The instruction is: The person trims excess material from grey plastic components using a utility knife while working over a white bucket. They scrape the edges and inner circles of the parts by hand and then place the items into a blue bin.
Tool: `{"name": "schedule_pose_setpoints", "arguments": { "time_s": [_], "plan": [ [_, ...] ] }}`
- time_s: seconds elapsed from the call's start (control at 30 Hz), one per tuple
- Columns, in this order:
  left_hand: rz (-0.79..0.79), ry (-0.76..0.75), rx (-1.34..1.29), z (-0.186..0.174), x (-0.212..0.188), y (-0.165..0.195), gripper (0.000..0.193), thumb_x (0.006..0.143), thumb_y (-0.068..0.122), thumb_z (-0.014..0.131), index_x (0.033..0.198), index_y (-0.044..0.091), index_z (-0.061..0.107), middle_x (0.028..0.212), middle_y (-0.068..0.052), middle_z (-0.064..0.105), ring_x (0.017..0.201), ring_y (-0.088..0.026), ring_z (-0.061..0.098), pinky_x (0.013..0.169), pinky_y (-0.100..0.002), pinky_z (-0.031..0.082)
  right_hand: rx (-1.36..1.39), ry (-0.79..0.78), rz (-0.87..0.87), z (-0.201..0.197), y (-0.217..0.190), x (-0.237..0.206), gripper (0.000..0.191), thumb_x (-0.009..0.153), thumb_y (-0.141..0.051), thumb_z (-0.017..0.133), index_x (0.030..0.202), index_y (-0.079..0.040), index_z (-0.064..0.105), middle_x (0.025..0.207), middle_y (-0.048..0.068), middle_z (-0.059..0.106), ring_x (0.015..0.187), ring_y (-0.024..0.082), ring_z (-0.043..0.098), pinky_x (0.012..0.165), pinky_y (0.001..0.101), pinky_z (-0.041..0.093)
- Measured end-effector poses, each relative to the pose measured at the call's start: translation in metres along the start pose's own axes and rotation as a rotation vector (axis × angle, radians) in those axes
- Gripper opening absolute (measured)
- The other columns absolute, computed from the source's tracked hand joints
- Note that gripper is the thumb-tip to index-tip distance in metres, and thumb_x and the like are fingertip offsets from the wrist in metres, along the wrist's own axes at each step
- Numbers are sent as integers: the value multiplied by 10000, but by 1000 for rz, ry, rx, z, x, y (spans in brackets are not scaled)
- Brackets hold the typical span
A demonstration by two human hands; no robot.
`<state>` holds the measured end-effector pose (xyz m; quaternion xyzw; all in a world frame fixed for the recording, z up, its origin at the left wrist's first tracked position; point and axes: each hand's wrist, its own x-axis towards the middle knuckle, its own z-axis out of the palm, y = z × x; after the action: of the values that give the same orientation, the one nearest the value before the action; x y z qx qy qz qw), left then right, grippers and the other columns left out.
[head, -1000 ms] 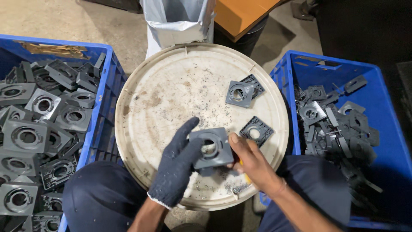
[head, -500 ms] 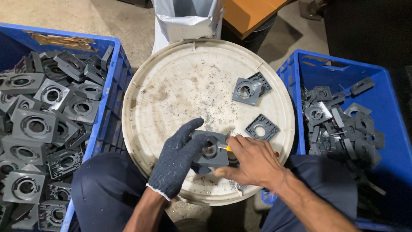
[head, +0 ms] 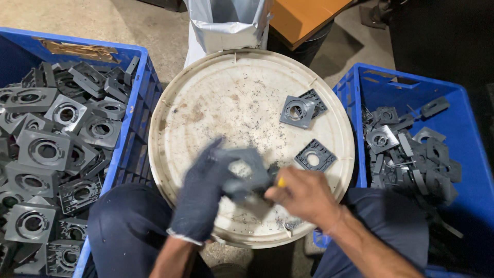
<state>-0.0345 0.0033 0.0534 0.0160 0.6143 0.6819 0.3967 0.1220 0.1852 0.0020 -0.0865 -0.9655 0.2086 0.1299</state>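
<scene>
My left hand [head: 203,193], in a dark grey glove, grips a square grey plastic plate [head: 247,172] with a round hole, held over the near part of a round white lid [head: 216,98]. My bare right hand [head: 303,198] presses against the plate's right edge and pinches a small tool with a yellow tip [head: 281,181]. Both hands are blurred by motion. Two stacked grey plates [head: 301,109] lie on the lid's far right. One more plate [head: 315,155] lies just beyond my right hand.
A blue crate [head: 136,98] on the left is heaped with several grey square plates. A second blue crate [head: 381,82] on the right holds several smaller grey pieces. A white bag [head: 226,25] and an orange board [head: 301,15] stand beyond the lid. My knees are under the lid.
The plate has been turned in my hands and sits more tilted. My right hand has shifted slightly right along its edge. The view moved a little.
</scene>
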Motion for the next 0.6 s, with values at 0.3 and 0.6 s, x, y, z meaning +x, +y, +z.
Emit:
{"name": "schedule_pose_setpoints", "arguments": {
  "time_s": [0.3,0.6],
  "plan": [
    [542,24,-1119,-78,9,15,563,964,218,568,1500,82,463,1353,-192,649,1125,-286,675,944,-415,580,-135,-269,313,-8,0,-5,278,886,-364,710,922,-89,685,867,140,706,714,323,706,632,474,548],
    [220,-263,178,-3,9,-28,845,879,366,699,1579,62,334,1511,-190,502,1282,-294,577,1041,-429,520,242,-418,325,-22,-4,6,338,818,-361,798,951,-52,764,817,124,716,770,274,683,675,403,529]
  ]
}}
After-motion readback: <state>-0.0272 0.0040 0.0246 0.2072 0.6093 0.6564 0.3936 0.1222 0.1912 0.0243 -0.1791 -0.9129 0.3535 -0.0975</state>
